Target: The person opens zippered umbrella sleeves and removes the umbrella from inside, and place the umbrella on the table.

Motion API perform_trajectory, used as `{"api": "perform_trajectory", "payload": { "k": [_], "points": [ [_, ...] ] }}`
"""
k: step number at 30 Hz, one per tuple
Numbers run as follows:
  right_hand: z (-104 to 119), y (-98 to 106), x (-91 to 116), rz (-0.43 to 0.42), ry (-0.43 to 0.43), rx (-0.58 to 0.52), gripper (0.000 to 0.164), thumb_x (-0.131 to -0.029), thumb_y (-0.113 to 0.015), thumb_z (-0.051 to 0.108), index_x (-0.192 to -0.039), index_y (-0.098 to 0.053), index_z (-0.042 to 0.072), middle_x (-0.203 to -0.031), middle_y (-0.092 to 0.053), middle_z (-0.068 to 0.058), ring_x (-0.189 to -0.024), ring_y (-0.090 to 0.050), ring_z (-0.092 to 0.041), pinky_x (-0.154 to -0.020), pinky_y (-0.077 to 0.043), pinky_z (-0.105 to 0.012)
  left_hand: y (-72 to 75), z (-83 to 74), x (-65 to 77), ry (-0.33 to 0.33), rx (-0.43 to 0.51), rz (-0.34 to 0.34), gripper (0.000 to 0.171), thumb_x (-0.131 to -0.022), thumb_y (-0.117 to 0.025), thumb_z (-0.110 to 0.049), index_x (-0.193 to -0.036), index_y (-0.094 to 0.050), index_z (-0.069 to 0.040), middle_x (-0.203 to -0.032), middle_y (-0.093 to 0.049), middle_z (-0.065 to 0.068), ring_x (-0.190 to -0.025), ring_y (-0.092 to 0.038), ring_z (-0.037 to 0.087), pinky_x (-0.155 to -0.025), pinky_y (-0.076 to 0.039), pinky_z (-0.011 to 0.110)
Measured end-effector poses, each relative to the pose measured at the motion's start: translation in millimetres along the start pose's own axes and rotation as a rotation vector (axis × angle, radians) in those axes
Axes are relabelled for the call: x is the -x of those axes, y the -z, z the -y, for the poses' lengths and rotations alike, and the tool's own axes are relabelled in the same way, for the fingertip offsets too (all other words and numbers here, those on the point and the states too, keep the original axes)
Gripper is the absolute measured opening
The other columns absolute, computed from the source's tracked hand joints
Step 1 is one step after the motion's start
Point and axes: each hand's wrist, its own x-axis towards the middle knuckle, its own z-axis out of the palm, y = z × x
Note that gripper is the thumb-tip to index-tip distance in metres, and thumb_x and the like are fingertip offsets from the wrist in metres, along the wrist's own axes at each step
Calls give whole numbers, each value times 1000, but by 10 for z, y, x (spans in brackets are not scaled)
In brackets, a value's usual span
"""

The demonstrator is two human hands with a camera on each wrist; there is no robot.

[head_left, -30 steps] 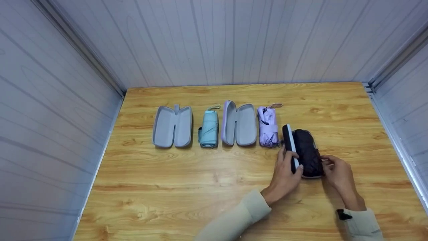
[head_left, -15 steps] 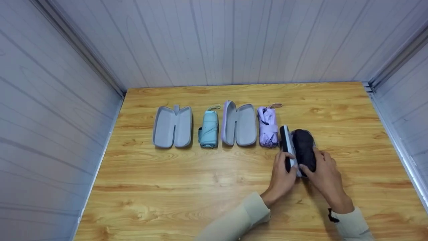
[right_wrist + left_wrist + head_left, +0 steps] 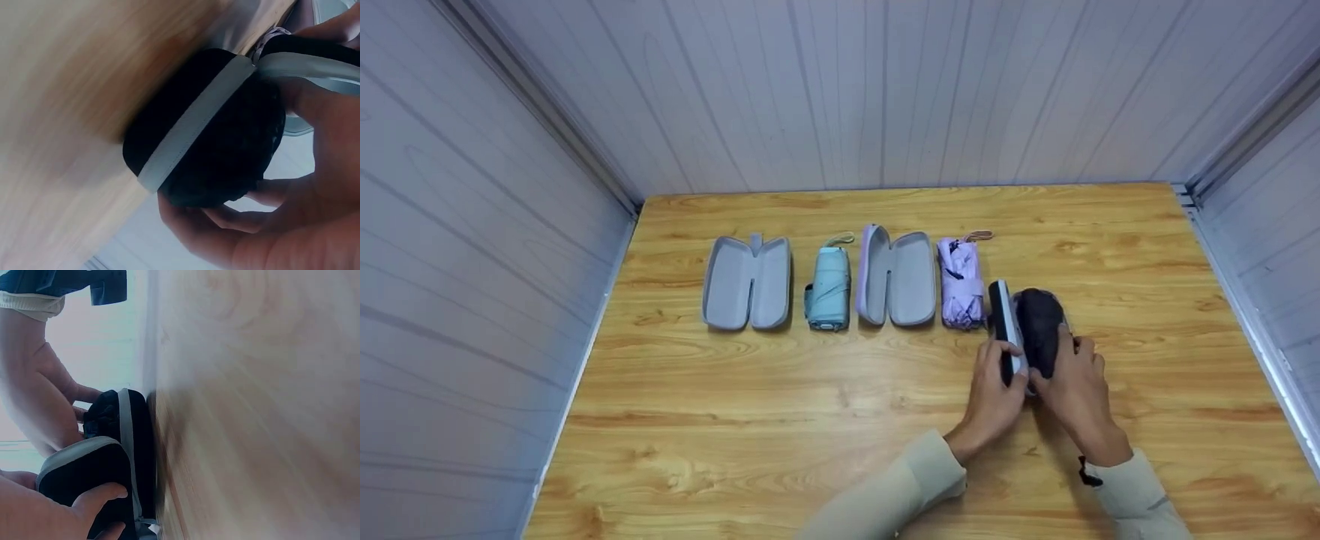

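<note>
A black hard case (image 3: pixel 999 311) with a light grey lining stands unfolded at the right of the table, one half tipped up on edge. My left hand (image 3: pixel 992 394) holds this raised half, its thumb and fingers on either side of the edge. In the other half lies a black folded umbrella (image 3: pixel 1039 322). Over the umbrella's near end, my right hand (image 3: pixel 1078 390) grips it with the thumb on the left and fingers on the right. The right wrist view shows the umbrella (image 3: pixel 225 146) bulging above the grey rim (image 3: pixel 197 124), fingertips pressed along its side.
To the left, in a row, lie a purple folded umbrella (image 3: pixel 961 292), an open purple case (image 3: pixel 913 281), a light teal folded umbrella (image 3: pixel 830 289) and another open grey-lined case (image 3: pixel 771 289). Pale panel walls enclose the wooden table (image 3: pixel 780 427) at the back and sides.
My right hand has come from the case's right side onto the umbrella, then edged slightly left. The raised half has shifted a little left with my left hand still on it.
</note>
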Motion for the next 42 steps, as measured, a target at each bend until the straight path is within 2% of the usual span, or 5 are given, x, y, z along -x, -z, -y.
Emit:
{"api": "perform_trajectory", "payload": {
  "k": [9,19,22,28,42],
  "points": [
    [-163,94,-72,-73,-18,-197,75,-91,-75,11,-150,-41,-19,-138,-50,-46,-125,-51,-59,-103,-42,-68,-17,21,-8,-42,-11,-22,23,-97,-61,5,-114,-59,-11,-144,-55,9,-140,-49,18,-117,-40,32],
    [-247,310,-133,-15,-160,-386,64,-99,-66,13,-155,-43,-8,-147,-51,-40,-134,-51,-54,-103,-46,-58,-8,49,-108,-25,2,-29,24,-99,-59,5,-118,-59,-10,-138,-59,8,-131,-55,16,-107,-46,29],
    [-259,358,-154,-11,-185,-419,62,-101,-64,12,-156,-44,-6,-148,-50,-38,-135,-52,-51,-96,-51,-39,-14,57,-138,-8,13,-37,25,-99,-59,5,-119,-60,-10,-134,-60,8,-122,-57,15,-101,-48,26],
    [-242,429,-183,-90,-216,-532,61,-101,-64,10,-157,-45,-1,-148,-53,-33,-128,-55,-42,-71,-43,-7,-14,52,-199,18,24,-56,24,-100,-58,5,-118,-59,-11,-154,-52,14,-146,-46,26,-116,-42,34],
    [-326,514,-340,-347,-169,-499,59,-96,-65,10,-152,-52,-2,-147,-58,-27,-131,-56,-43,-89,-43,-24,-12,46,-363,15,-29,-103,26,-99,-58,5,-120,-58,-10,-145,-59,13,-147,-47,29,-119,-41,39]
  ]
}}
